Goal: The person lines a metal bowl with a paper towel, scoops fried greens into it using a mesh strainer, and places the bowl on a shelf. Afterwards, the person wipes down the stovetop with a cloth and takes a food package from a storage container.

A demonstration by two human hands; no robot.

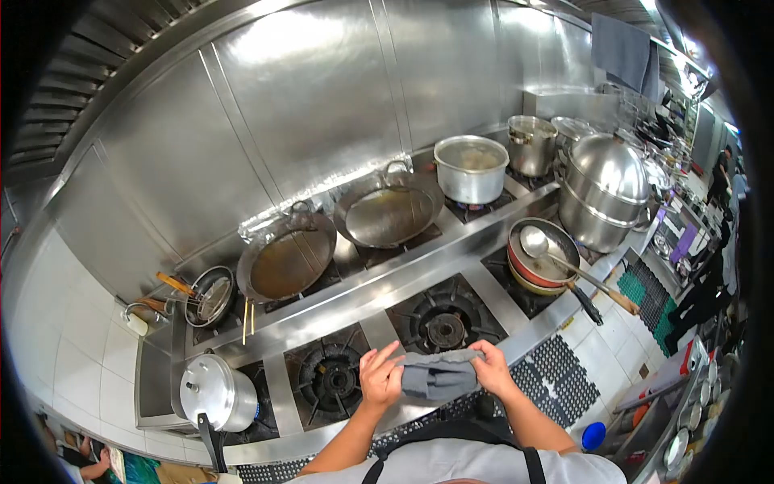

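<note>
A folded grey cloth [438, 377] stretches between my two hands in front of my chest, near the stove's front edge. My left hand [380, 377] pinches its left end, with some fingers raised off it. At the other end, the fingers of my right hand [491, 369] are closed on the cloth's upper corner. Just beyond the cloth is a bare gas burner [445, 329], and a second burner [337, 377] lies to the left of my left hand.
A lidded pressure cooker [216, 395] stands on the left burner, its handle jutting toward me. Two large woks [286, 262] with liquid and an aluminium pot [472, 171] line the back. To the right are stacked frying pans [538, 262] with a ladle [535, 240] and a domed steamer [606, 173].
</note>
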